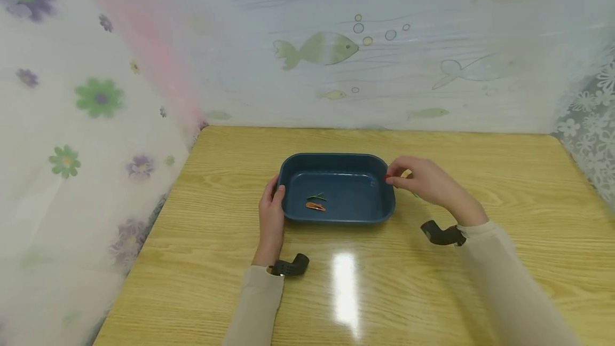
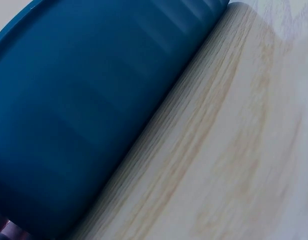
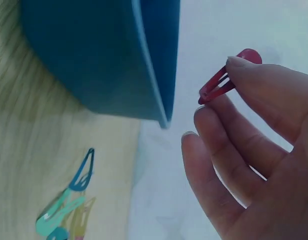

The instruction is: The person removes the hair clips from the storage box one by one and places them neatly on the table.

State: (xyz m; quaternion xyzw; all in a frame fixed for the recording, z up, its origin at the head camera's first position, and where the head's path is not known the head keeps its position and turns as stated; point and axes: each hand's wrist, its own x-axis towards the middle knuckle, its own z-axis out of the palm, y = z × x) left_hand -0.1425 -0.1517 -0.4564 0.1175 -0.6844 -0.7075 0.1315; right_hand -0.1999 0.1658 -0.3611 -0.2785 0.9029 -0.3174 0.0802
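A dark blue rectangular basin (image 1: 338, 215) sits on the table. My left hand (image 1: 272, 212) grips its left wall, thumb at the rim and fingers along the outside; in the left wrist view the basin's wall (image 2: 89, 100) fills much of the picture. Between thumb and fingers, my right hand (image 1: 425, 180) pinches a red snap hair clip (image 3: 219, 82), held beside the basin's right rim. On the basin floor lie an orange hair clip (image 1: 315, 206) and a thin green clip (image 1: 317, 196).
Outside the basin, in the right wrist view, a small pile on the table holds a blue hair clip (image 3: 83, 172), a mint green clip (image 3: 56, 212) and a yellow clip (image 3: 80, 217). The wooden table (image 1: 230, 175) meets a fish-printed curtain (image 1: 408, 84) at the back.
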